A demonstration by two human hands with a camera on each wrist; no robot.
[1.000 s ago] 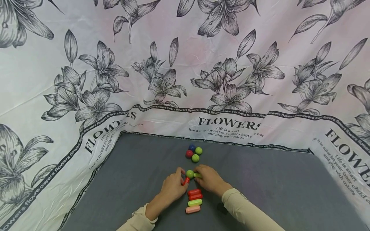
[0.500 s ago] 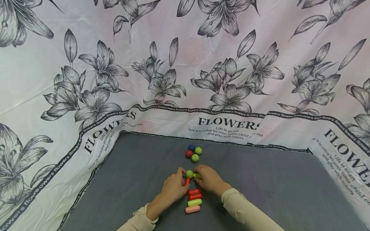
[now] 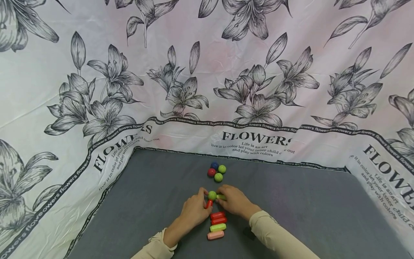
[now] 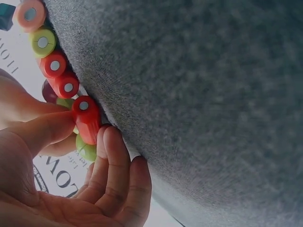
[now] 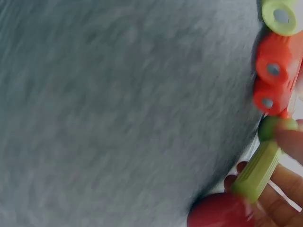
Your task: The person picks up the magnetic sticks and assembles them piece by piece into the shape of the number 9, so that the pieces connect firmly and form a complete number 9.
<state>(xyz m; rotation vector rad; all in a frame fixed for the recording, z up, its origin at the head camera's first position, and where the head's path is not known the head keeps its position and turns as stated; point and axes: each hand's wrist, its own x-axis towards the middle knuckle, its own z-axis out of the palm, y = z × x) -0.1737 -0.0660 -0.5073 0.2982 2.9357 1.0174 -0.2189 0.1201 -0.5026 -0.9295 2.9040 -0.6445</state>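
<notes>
My left hand [image 3: 195, 208] pinches a red magnetic rod [image 4: 87, 118] between thumb and fingers. The rod's far end meets a green ball [image 3: 212, 195], and my left index fingertip is beside that ball. From the right, my right hand [image 3: 235, 200] grips a yellow-green magnetic rod [image 5: 258, 170] whose left end is at the same green ball. In the right wrist view a red ball [image 5: 221, 211] sits at this rod's other end; the hand hides it from the head view. Two red rods [image 3: 218, 220] lie just in front of the hands.
Nearer me in the same row are a yellow-green rod [image 3: 218, 227] and a pink rod [image 3: 215, 235]. Beyond the hands cluster a blue ball [image 3: 215, 165], a red ball [image 3: 211, 172] and two green balls [image 3: 218, 177]. A flowered cloth [image 3: 181, 136] borders the grey table [image 3: 307, 208].
The red rod in my left hand has swung slightly, its near end shifting a little towards me. Both hands otherwise stay nearly still, and the loose balls and rods keep their places.
</notes>
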